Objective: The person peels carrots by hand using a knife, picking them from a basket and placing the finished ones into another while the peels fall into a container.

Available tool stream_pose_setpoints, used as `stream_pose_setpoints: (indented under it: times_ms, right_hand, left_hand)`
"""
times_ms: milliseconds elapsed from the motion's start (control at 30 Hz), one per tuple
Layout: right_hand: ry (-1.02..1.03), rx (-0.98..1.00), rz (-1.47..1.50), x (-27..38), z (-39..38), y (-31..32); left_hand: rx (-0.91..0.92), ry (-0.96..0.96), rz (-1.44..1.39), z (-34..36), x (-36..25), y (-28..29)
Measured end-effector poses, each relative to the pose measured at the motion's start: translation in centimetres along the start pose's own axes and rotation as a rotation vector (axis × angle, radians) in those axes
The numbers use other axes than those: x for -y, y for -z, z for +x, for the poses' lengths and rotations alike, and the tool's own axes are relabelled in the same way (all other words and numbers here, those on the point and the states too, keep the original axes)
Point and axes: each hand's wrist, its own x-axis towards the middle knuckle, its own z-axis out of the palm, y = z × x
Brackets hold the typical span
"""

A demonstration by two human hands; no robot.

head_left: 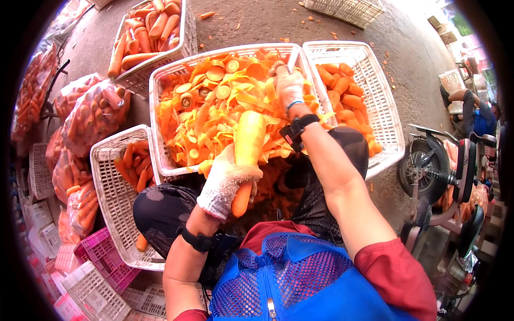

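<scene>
In a white work glove, my left hand [227, 179] is closed around a thick carrot [250, 136]. The carrot's upper part looks yellowish and its lower end is orange. My right hand [288, 88], also gloved, grips a pale, blade-like tool [293, 58] whose exact kind I cannot make out. Both hands are over a white plastic crate [154, 115] heaped with carrot peelings [206, 125] and round cut ends. The right hand is near its far right side, apart from the carrot. Between my knees, more peelings show in shadow.
A white crate [386, 115] of smooth carrots [348, 101] adjoins on the right. Another crate [115, 198] with carrots stands left. A crate of large carrots [155, 32] is far left, near bagged carrots [96, 115]. A wheeled vehicle [428, 166] and a seated person [476, 112] are right.
</scene>
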Motion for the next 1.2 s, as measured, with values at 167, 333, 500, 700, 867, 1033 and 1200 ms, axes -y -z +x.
stream_pose_setpoints:
  times_ms: [167,333,500,700,867,1033,1200]
  right_hand:
    - [-0.327,0.01,0.466,5.9,-6.4,-1.1]
    - [-0.26,0.162,0.512,7.8,-9.8,-2.5]
    - [-0.226,0.24,0.482,9.5,-10.8,-2.1]
    - [-0.262,0.35,0.275,11.3,-16.6,-3.6]
    - [-0.29,0.245,0.235,7.6,-10.2,-4.7]
    - [0.084,-0.021,-0.142,1.4,-0.2,-0.1]
    - [-0.071,0.082,0.177,7.8,-5.8,-2.0]
  left_hand:
    - [-0.092,-0.099,0.156,2.0,0.6,0.3]
    - [0.016,-0.052,-0.185,1.0,-0.1,-1.2]
    - [0.09,0.023,-0.276,2.0,1.9,-0.8]
    - [-0.005,-0.137,-0.079,2.6,3.0,-0.7]
    - [-0.039,-0.056,-0.073,0.3,2.5,-0.6]
    - [-0.063,-0.053,0.036,-0.8,1.5,-0.6]
    - [-0.196,-0.174,0.309,1.4,2.6,0.3]
